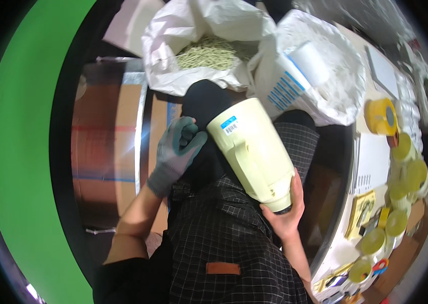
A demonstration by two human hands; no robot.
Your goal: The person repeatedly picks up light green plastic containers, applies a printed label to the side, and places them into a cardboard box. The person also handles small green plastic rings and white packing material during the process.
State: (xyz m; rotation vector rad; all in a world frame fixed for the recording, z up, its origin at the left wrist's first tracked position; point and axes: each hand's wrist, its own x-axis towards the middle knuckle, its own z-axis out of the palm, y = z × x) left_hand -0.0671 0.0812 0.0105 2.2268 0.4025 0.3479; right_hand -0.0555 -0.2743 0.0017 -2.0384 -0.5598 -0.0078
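My right hand (288,218), bare, grips the narrow neck of a pale yellow plastic jug (263,140) from below. The jug lies tilted across my lap, its wide end towards the upper left. A moulded handle runs along its side, and a blue and white barcode label is stuck near the wide end. My left hand (181,146) wears a grey and green work glove. Its fingers curl in just left of the jug's wide end, with no object visible in them. Under the jug are my dark trousers and a checked apron (214,231).
Ahead stands a white woven sack (161,64) of thin pale green sticks (208,55). Beside it, another sack (354,102) holds clear plastic and a white cylinder (309,62). Cardboard boxes (102,144) stand left. Right, a table (337,247) carries yellow tape (381,116) and several yellowish cups (373,241).
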